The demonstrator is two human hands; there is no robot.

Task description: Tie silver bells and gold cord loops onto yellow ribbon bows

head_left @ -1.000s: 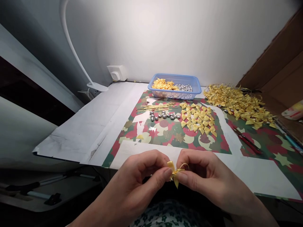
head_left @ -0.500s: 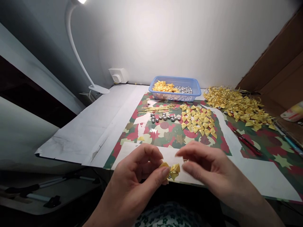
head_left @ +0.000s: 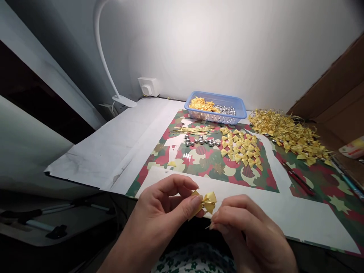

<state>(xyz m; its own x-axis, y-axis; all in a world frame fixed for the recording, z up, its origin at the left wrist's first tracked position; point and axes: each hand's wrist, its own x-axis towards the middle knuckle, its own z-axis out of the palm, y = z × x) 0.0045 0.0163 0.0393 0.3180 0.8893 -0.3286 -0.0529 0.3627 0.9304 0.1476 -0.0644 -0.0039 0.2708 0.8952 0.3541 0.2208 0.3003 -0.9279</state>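
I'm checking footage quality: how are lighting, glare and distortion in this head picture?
Head view: bright light on the wall, deep shadow below the table; white glare on the patterned mat; sides look stretched; the yellow bow in the left hand is fairly clear, the wire at the right hand too fine to trace fully.

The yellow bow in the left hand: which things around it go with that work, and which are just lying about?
Seem to belong:
- yellow bow, in the left hand
- bows on the mat
- silver balls
- gold wires
- blue basket of yellow pieces and silver balls
- heap of bows

Probably just there:
- wall plug
- teal pen-like item
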